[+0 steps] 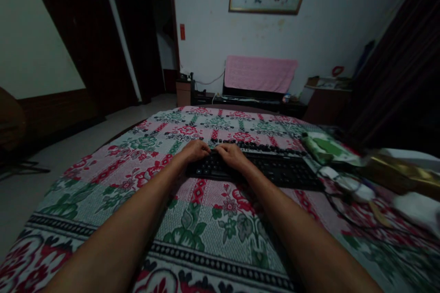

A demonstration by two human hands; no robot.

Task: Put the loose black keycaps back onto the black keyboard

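A black keyboard (pixel 292 171) lies on the flowered cloth in front of me, with the part at its left end showing bare dark spots among the keys. Behind it, small black keycaps (pixel 264 147) are spread in a loose row on the cloth. My left hand (pixel 196 150) rests over the keyboard's upper left edge, its fingers curled and pressed together. Close beside it, my right hand (pixel 231 153) bends inward, with thumb and fingers drawn together near the left fingertips. Whatever sits between the fingers of either hand is too small and dark to make out.
The flowered tablecloth (pixel 185 233) covers the table. On the right lie a green and white packet (pixel 328 149), a black cable (pixel 338 210), white items and a golden package (pixel 398 174). Farther back, a pink towel (pixel 259 73) drapes over a dark screen on a low cabinet.
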